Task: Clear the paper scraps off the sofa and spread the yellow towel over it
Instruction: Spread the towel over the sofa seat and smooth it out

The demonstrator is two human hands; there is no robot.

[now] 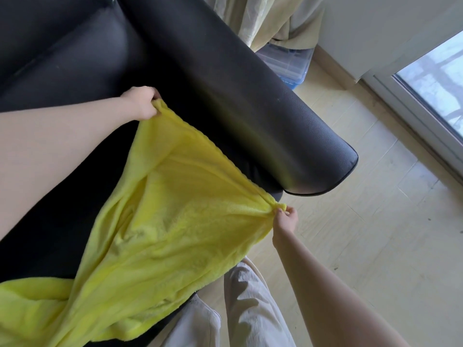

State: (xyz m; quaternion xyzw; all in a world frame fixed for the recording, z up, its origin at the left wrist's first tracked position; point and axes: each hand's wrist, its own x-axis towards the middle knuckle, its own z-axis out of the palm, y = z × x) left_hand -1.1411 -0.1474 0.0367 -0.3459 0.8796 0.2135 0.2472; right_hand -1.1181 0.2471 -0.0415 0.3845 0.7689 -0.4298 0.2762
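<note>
The yellow towel [172, 229] is stretched between my two hands above the seat of the black leather sofa [82, 58]. My left hand [142, 102] pinches its far corner over the seat cushion. My right hand [285, 217] grips the other corner, just off the sofa's front edge below the armrest [263, 108]. The rest of the towel trails down to the lower left and lies bunched on the seat. I see no paper scraps on the visible part of the sofa.
A clear plastic storage box [288, 63] stands on the floor behind the armrest, under a pale curtain [263, 18]. Light tiled floor [375, 221] lies to the right, with a glass door [436, 83] at the far right. My light trousers [240, 304] are at the bottom.
</note>
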